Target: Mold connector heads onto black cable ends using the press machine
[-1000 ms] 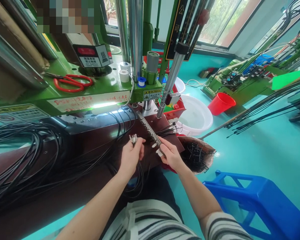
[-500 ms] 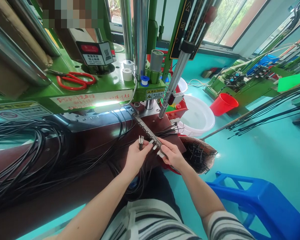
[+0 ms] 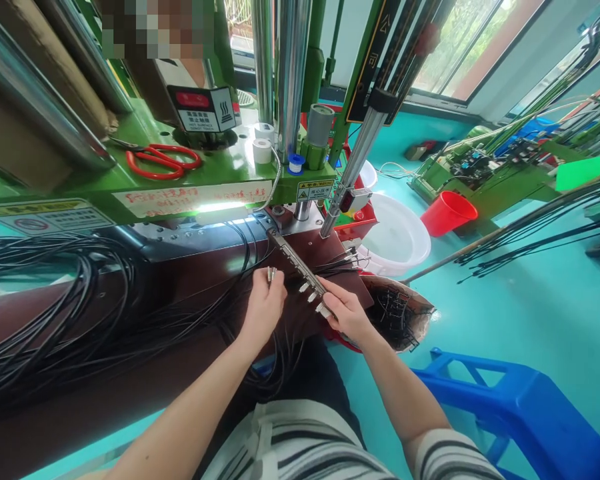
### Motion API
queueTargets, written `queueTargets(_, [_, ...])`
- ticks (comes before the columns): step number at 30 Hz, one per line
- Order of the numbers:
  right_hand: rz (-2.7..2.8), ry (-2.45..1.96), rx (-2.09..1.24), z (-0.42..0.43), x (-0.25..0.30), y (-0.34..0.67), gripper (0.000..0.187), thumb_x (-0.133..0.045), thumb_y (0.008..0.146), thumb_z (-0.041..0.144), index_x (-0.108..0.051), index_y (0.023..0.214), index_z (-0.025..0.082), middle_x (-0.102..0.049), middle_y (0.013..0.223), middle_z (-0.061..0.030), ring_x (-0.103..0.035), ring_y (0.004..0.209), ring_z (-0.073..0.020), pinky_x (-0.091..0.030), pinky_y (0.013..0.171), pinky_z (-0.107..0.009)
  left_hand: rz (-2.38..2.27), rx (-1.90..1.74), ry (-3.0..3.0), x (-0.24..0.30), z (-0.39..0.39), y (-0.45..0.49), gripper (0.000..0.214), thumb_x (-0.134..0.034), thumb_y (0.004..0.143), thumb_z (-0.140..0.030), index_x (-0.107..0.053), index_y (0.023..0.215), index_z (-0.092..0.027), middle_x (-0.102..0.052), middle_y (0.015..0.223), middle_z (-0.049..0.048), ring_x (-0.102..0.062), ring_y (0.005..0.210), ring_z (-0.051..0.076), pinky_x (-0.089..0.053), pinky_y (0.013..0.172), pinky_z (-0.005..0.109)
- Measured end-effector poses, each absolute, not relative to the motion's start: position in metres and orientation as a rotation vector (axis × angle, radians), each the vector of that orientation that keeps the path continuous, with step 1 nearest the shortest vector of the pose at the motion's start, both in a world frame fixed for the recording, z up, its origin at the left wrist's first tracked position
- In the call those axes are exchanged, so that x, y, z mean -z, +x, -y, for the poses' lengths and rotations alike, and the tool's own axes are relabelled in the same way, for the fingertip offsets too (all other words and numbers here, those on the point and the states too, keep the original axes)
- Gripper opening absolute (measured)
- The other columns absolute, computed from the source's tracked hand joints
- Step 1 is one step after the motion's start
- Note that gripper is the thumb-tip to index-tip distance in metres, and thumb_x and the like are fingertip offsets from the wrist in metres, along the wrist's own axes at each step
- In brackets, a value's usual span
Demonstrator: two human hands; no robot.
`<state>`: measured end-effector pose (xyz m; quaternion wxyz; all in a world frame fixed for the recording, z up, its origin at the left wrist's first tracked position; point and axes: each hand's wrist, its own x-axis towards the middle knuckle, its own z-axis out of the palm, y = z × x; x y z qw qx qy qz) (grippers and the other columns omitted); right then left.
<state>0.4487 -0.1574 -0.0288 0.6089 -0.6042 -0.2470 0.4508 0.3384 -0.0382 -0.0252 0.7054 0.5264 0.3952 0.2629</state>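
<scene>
My left hand (image 3: 264,309) is closed around a small bunch of metal-tipped cable ends (image 3: 271,273), whose tips stick up above the fingers. Just to its right, a long metal fixture bar (image 3: 297,263) runs diagonally across the dark brown machine bed (image 3: 200,273), with several metal plugs seated along it. My right hand (image 3: 347,311) rests at the near end of that bar, fingers pinching one seated plug (image 3: 322,308). Black cables (image 3: 70,313) trail from the hands leftward in a thick bundle.
A green press (image 3: 215,167) stands over the bed, with red scissors (image 3: 163,160) and tape rolls on its deck. To the right are a box of black scraps (image 3: 397,310), white tubs (image 3: 397,233), a red bucket (image 3: 447,212) and a blue stool (image 3: 520,413).
My left hand drew back from the bar towards the left with its cable ends. My right hand stayed at the bar's near end. The view shifted slightly.
</scene>
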Motion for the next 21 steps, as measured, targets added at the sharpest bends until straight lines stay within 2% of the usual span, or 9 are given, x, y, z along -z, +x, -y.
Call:
queueTargets(4, [0.57,-1.379,-1.063,0.157,0.026,0.45,0.048,-0.057,0.079,0.039,-0.053,0.122,0.019,-0.048,0.059,0.0028,-0.028,0.038,-0.0017,-0.019,0.031,-0.015,-0.784,-0.58,1.122,0.022,0.034,0.336,0.023,-0.045,0.08,-0.039,-0.032,0.072,-0.023,-0.032,0.047,-0.0113,-0.023,0.032,0.003,-0.017,0.031,0.014])
queueTargets(10, [0.594,-1.402,-1.092,0.157,0.022,0.452,0.048,-0.056,0.08,0.037,-0.051,0.124,0.018,-0.045,0.055,0.0042,-0.029,0.036,-0.0018,-0.018,0.03,-0.014,-0.736,-0.452,1.026,0.018,0.034,0.335,0.029,-0.062,0.07,-0.038,-0.04,0.071,-0.019,-0.032,0.042,-0.0113,-0.025,0.03,0.002,-0.016,0.031,0.015])
queueTargets(15, [0.615,-1.419,-1.091,0.157,0.02,0.452,0.047,-0.055,0.081,0.036,-0.052,0.124,0.017,-0.044,0.053,0.0045,-0.028,0.036,-0.0021,-0.017,0.029,-0.014,-0.719,-0.444,0.963,0.02,0.031,0.335,0.032,-0.066,0.067,-0.038,-0.039,0.069,-0.019,-0.032,0.041,-0.0117,-0.024,0.029,0.001,-0.015,0.032,0.014])
queueTargets(21, [0.745,-1.449,-1.051,0.158,0.033,0.453,0.047,-0.052,0.083,0.036,-0.048,0.127,0.019,-0.043,0.054,0.0048,-0.03,0.039,-0.0026,-0.023,0.032,-0.015,-0.722,-0.478,0.95,0.022,0.03,0.337,0.034,-0.068,0.064,-0.037,-0.04,0.068,-0.019,-0.027,0.039,-0.0134,-0.019,0.029,0.0,-0.014,0.031,0.014])
